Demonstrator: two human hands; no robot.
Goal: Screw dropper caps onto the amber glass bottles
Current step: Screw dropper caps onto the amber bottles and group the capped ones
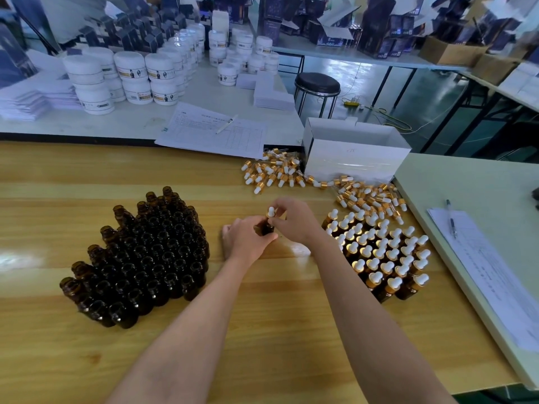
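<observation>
the left hand (248,237) has its grip clamped round one amber bottle (267,228), low over the tabletop (262,330) between the two clusters. the right hand (291,220) has its grip pinched on the dropper cap (271,212) at the bottle's neck. a crooked cap could cross the thread and jam. a careless forearm could topple the open bottles (145,252) to the left or the capped bottles (382,252) to the right, both near. loose caps (277,170) lie beyond, beside a white box (353,153). nothing seems to block that reach.

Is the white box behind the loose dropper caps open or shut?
Open: the white box has its top flaps raised, and its white inner walls show.
</observation>
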